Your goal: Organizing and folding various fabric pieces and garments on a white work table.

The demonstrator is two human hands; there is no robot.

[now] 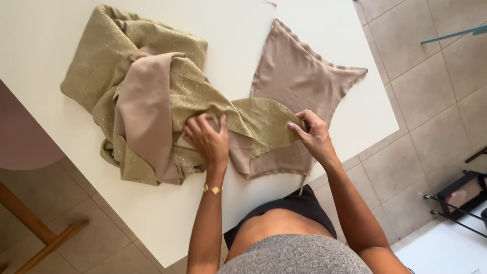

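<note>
A gold glittery fabric (147, 56) with a beige lining (144, 109) lies bunched on a white table (45, 45). One flap of the gold fabric (264, 124) stretches to the right over a flat beige cloth piece (299, 71). My left hand (208, 139), wearing a gold wristwatch (213, 189), presses down on the fabric where the bunch meets the flap. My right hand (313, 136) pinches the flap's right edge between thumb and fingers.
The table's right corner (393, 122) sits beside a tiled floor (431, 91). A wooden chair frame (35, 228) stands at lower left, a black metal rack (464, 195) at lower right. A pin lies near the table's far edge (270, 3).
</note>
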